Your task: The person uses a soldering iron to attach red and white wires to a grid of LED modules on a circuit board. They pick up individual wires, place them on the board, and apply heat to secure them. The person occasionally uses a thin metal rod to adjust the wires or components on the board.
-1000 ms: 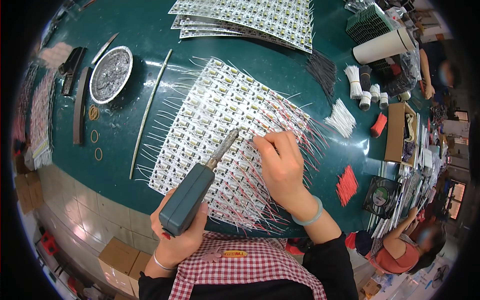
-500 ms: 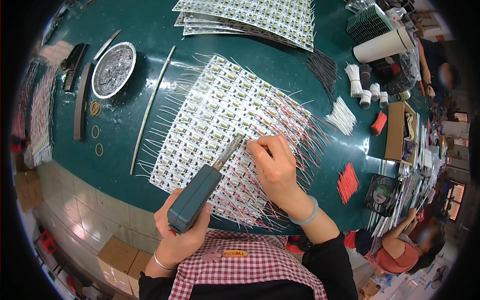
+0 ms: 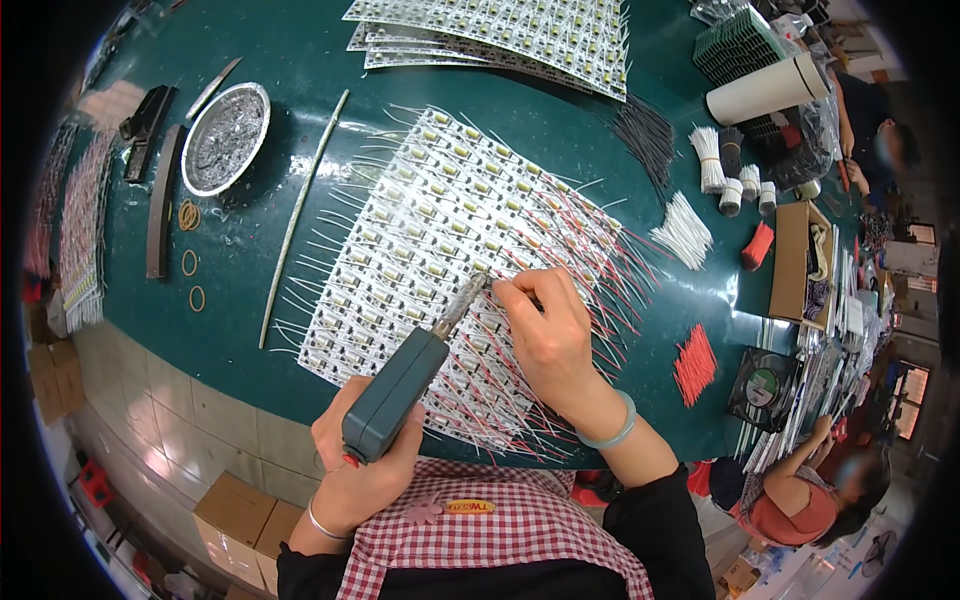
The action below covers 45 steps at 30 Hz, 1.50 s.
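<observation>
My left hand [image 3: 365,455] is wrapped round the body of a dark teal soldering gun [image 3: 395,395]. Its metal tip points up and to the right, reaching a sheet of white circuit boards [image 3: 385,255] that carries rows of small yellowish parts. Just right of that tip, my right hand [image 3: 550,335] is closed, thumb and finger pinched on what looks like a thin wire, mostly hidden by the fingers. Red and white wires [image 3: 590,265] stick out along the sheet's right part, and bare white wires [image 3: 325,250] fringe its left side.
Stacked board sheets [image 3: 500,45] lie at the far side. Left are a bowl of grey metal residue [image 3: 262,150], a thin rod [image 3: 303,220] and rubber bands [image 3: 190,262]. Right are white wires [image 3: 683,232], red wires [image 3: 696,367] and a pale flask [image 3: 765,92]. Other people work at right.
The soldering gun and my left hand have shifted slightly right and toward me. My right hand stays almost in place.
</observation>
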Motion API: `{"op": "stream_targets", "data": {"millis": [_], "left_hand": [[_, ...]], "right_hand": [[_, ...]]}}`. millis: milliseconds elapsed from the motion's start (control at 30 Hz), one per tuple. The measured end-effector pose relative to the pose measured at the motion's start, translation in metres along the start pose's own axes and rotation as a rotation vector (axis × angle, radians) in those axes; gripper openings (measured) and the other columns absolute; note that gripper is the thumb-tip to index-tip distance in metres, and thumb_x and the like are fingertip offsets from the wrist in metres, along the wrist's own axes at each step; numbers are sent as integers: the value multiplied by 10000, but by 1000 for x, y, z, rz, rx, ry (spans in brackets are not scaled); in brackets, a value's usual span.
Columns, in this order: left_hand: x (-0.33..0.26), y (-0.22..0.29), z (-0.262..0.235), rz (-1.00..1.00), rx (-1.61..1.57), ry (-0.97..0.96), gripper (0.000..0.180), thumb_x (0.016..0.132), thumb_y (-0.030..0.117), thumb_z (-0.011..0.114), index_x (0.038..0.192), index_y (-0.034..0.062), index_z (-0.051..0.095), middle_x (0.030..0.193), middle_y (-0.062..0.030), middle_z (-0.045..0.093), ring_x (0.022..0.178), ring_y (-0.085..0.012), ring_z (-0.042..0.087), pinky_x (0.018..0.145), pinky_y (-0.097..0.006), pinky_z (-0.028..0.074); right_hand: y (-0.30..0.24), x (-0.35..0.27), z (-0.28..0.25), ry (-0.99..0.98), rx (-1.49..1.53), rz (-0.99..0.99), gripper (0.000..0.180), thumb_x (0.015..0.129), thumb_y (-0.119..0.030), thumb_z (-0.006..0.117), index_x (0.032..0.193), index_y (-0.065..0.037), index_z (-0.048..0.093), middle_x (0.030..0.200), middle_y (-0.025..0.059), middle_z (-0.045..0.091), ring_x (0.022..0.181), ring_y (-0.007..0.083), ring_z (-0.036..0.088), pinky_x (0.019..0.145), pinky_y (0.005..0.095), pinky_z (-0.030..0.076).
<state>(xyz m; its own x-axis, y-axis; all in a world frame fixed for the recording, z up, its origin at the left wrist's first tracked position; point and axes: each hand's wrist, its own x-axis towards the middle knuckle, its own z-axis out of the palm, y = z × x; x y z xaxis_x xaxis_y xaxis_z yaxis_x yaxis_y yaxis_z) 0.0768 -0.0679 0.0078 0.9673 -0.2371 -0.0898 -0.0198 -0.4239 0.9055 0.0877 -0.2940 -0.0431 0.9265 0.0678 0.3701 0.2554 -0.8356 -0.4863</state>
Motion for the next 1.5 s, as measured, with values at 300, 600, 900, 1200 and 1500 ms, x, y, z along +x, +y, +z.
{"op": "stream_targets", "data": {"millis": [300, 600, 900, 1200, 1500], "left_hand": [[1, 5, -3, 9, 62, -12, 116, 775, -38, 739, 872, -26, 678, 803, -77, 637, 637, -111, 578, 565, -254, 453], [0, 2, -4, 35, 3, 6, 167, 775, -44, 729, 936, -62, 687, 847, -100, 653, 669, -131, 608, 583, -256, 472], [-5, 2, -8, 49, 5, 29, 188, 772, -63, 730, 955, -73, 688, 882, -119, 668, 708, -146, 638, 619, -263, 502], [-12, 1, -13, 30, -10, 27, 179, 774, -63, 729, 948, -75, 686, 899, -126, 672, 718, -149, 648, 632, -259, 509], [-18, -3, -14, -18, -22, -22, 171, 772, -57, 733, 927, -65, 659, 879, -114, 670, 695, -131, 633, 612, -256, 500]], "right_hand": [[0, 1, 0, 6, -6, -7, 306, 703, 53, 633, 1008, 38, 648, 939, 124, 568, 854, 285, 561, 682, 359, 500], [-1, 1, 0, 9, -17, -1, 287, 707, 53, 635, 992, 30, 647, 936, 115, 566, 845, 280, 560, 678, 356, 497], [-8, 1, -9, 56, -62, -34, 292, 697, 26, 647, 989, 25, 656, 907, 107, 577, 823, 273, 567, 666, 357, 488], [-14, -8, -1, 25, 16, -13, 269, 716, 41, 653, 984, 30, 665, 894, 105, 578, 803, 264, 569, 664, 353, 489], [-15, -9, 2, 13, -6, -9, 274, 714, 53, 649, 987, 24, 664, 894, 102, 573, 803, 260, 566, 659, 349, 486]]}}
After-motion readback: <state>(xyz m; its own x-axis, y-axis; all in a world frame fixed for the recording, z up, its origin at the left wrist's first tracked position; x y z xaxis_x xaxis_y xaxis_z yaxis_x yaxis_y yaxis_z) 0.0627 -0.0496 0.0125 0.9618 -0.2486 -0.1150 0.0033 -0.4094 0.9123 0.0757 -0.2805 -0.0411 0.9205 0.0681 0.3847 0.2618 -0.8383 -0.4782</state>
